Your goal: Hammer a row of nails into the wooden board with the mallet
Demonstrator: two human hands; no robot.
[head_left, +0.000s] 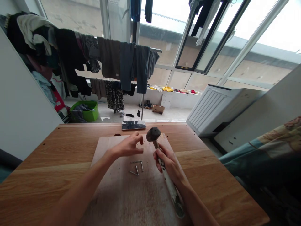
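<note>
A green basket (pixel 88 110) sits on the floor, far left. Over the wooden board (pixel 113 194) the left hand (pixel 128 147) hovers, fingers curled; whether they pinch anything is too small to tell. Loose nails (pixel 137 167) lie near it, a phone (pixel 133 125) beyond. The right hand (pixel 168 163) is clamped on the hammer (pixel 153 134), head pointing away, handle running back toward the person.
</note>
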